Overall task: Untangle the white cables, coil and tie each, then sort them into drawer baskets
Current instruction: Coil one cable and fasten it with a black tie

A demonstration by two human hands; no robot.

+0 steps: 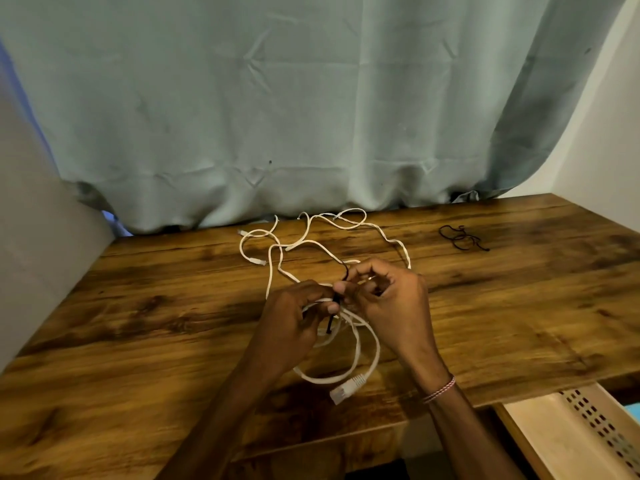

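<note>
A: What fills the upper half of the frame?
B: A pale green curtain [277, 98], hanging down to a dark wooden table [138, 323] that spans the lower half.
A: And at lower right?
B: A cream perforated basket [571, 431] in an open drawer, under the table edge.
A: Where are the white cables [311, 240]?
B: Sprawled loose at centre, looping back toward the curtain; one coiled bunch sits between the hands, its plug [346, 388] hanging below.
A: The hands?
B: The left hand [294, 317] grips the coil; the right hand [391, 299] pinches a black tie [333, 313] wrapped round it.
A: Anything smaller?
B: Spare black ties [462, 237] at upper right of the table.
</note>
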